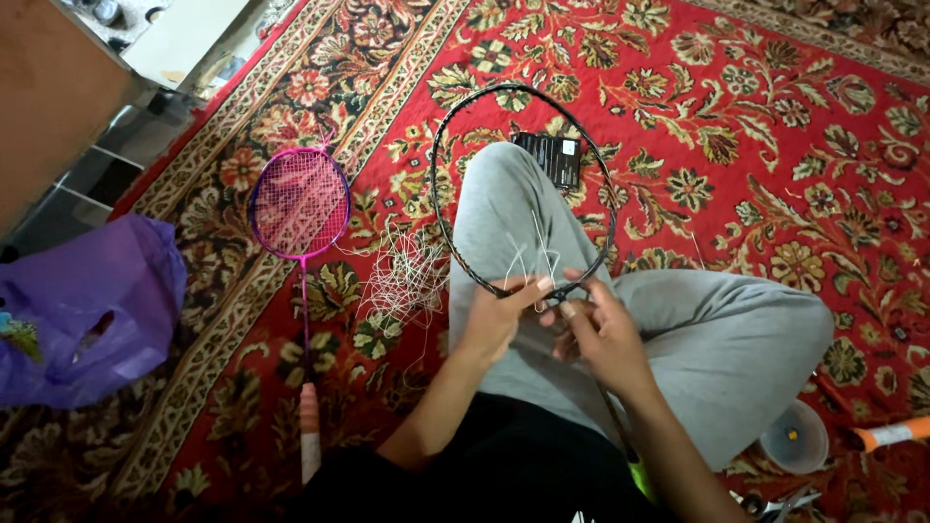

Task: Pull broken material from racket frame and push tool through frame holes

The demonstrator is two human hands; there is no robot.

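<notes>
A black badminton racket frame (438, 165) without strings rests over my grey-trousered knee. My left hand (496, 315) grips the near rim of the frame. My right hand (603, 334) pinches the frame's throat and thin white string (539, 254), which rises in loose strands from the rim. A tangle of removed white string (407, 271) lies on the carpet to the left of my knee.
A pink strung racket (300, 208) with a white grip lies on the red patterned carpet (756, 126) at left. A purple plastic bag (87, 310) sits at far left. A small dark packet (550, 157), a clear round lid (794, 436), an orange-and-white handle (896, 433) and scissors (775, 506) lie around.
</notes>
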